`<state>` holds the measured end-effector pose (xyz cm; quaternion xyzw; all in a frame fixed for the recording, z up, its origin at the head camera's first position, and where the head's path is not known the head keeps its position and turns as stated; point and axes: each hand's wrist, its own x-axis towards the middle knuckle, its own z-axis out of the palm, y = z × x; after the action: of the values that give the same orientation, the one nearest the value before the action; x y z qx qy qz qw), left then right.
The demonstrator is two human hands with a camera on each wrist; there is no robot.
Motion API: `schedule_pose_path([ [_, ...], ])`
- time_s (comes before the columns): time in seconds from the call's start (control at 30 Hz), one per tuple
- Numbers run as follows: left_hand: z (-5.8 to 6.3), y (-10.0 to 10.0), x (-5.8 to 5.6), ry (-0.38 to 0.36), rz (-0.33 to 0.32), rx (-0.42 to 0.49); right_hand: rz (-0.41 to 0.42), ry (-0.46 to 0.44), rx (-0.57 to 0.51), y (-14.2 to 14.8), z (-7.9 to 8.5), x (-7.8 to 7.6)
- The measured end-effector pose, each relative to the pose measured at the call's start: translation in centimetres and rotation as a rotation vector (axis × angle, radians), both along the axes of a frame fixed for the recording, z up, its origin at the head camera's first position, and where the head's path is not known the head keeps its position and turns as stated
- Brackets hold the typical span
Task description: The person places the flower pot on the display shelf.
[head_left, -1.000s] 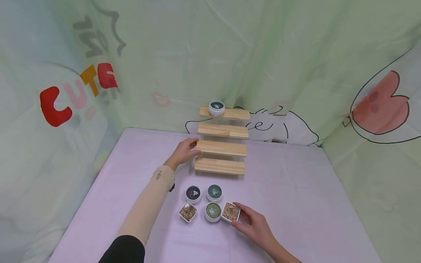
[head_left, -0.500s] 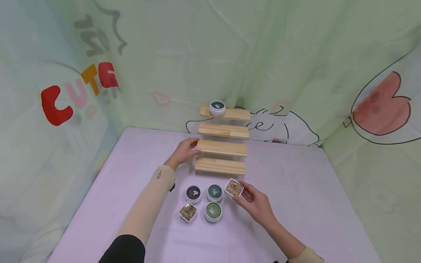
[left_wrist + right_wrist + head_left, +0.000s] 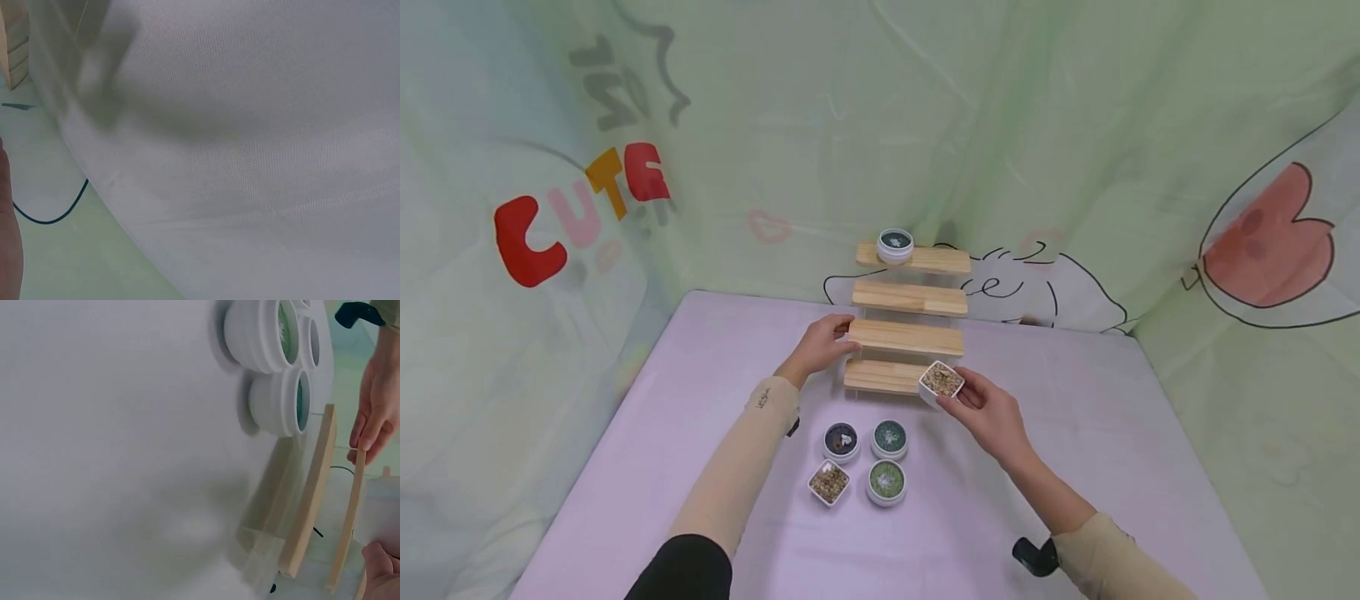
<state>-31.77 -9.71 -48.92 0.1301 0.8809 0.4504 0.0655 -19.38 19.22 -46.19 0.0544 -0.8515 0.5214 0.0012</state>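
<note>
In the head view my left hand (image 3: 820, 343) pinches the left end of the second-lowest board of a tiered wooden display stand (image 3: 907, 337); the right wrist view shows its thumb and fingers on that board's end. My right hand (image 3: 992, 414) grips a small white square pot (image 3: 942, 381) filled with tan gravel-like bits. It hangs in front of the lowest board's right end, covering part of it. A round white jar (image 3: 895, 246) with a dark top sits on the highest board, toward the left. Just a sliver of my left hand (image 3: 9, 244) shows in the left wrist view.
Before the stand on the pale cloth (image 3: 737, 333) are a dark-topped round jar (image 3: 840, 442), a teal one (image 3: 890, 438), a green one (image 3: 887, 482) and another square pot (image 3: 829, 483) of gravel. A printed curtain (image 3: 760, 150) hangs behind.
My right hand has lifted the square pot from beside the green jar and carried it forward, up to the lowest board. The left hand stays where it was on the stand.
</note>
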Motion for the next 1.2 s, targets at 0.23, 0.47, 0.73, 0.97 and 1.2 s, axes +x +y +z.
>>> schedule_pose_path([
  [0.23,0.0,0.0,0.1,0.005,-0.001,-0.002,-0.024,-0.003,0.026,0.3,1.6,-2.1],
  [0.47,0.0,0.0,0.2,0.001,0.011,-0.005,-0.063,0.026,0.046,0.1,3.5,-4.6],
  [0.73,0.0,0.0,0.1,0.011,0.000,-0.006,-0.118,0.063,0.083,-0.3,5.6,-7.5],
  [0.97,-0.1,0.1,0.1,0.012,0.004,0.006,-0.171,0.104,0.082,-0.8,7.4,-10.4],
  [1.2,-0.1,0.0,0.1,0.002,0.005,-0.003,-0.210,0.115,0.115,-1.5,8.6,-12.4],
])
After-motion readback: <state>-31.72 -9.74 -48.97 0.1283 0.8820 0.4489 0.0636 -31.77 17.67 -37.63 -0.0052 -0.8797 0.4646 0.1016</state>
